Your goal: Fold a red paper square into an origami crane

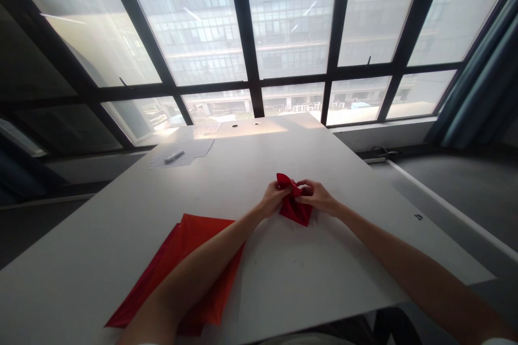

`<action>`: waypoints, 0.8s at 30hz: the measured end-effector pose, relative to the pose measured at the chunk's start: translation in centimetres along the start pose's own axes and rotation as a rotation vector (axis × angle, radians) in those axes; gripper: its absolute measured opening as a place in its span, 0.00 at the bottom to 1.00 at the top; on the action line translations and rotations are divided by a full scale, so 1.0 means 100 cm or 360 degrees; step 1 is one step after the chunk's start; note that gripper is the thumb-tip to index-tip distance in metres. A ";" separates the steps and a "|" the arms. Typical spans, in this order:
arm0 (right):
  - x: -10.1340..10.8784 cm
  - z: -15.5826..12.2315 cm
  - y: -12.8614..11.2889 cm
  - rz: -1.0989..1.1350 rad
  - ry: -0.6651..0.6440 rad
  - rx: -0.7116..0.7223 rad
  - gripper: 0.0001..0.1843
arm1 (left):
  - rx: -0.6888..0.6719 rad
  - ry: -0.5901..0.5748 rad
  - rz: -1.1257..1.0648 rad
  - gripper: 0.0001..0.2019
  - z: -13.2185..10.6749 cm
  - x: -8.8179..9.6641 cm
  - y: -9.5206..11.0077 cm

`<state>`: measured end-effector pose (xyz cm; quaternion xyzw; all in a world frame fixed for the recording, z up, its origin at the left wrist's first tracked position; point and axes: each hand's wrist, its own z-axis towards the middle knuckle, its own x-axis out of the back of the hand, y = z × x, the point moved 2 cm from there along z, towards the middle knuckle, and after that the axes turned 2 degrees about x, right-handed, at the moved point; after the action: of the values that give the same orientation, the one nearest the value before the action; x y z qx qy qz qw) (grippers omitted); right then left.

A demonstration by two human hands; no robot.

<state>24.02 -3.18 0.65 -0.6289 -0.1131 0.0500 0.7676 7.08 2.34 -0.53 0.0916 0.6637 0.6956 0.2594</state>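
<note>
A small piece of red cloth (297, 211), gathered and creased, is held just above the white table, right of the middle. My left hand (275, 198) pinches its upper left side, with a rounded flap sticking up above the fingers. From the right, my right hand (318, 197) grips its upper edge between thumb and curled fingers. The lower part hangs to a pointed corner below both hands. Whether it is a pouch or a single sheet, I cannot tell. Under my left forearm lies a flat pile of red and orange folded cloth (202, 234).
The white table (259, 172) stretches toward large framed windows (291, 21). Papers (198, 148) with a whitish marker-like stick (174, 157) on them lie at the far left. A round hole (234, 126) is near the far edge. Blue curtains (481, 70) hang at the right.
</note>
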 end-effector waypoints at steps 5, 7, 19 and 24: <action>0.003 0.002 -0.001 -0.0064 -0.0033 0.0160 0.26 | 0.0052 -0.0005 -0.0077 0.20 0.003 0.006 -0.006; 0.005 0.004 0.002 -0.0079 0.0012 0.0207 0.24 | 0.0047 0.0004 -0.0065 0.21 0.005 0.007 -0.008; 0.005 0.010 0.014 -0.0146 0.0118 0.0217 0.15 | 0.0052 -0.0028 0.0063 0.19 0.002 0.007 -0.009; 0.007 0.009 0.014 -0.0288 0.0232 0.0249 0.11 | 0.0055 0.0039 -0.0026 0.17 0.004 0.008 -0.009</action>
<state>24.59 -1.83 -0.51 -0.5563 -0.1091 -0.0566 0.8218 6.85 3.07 -1.53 0.0821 0.6796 0.6828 0.2554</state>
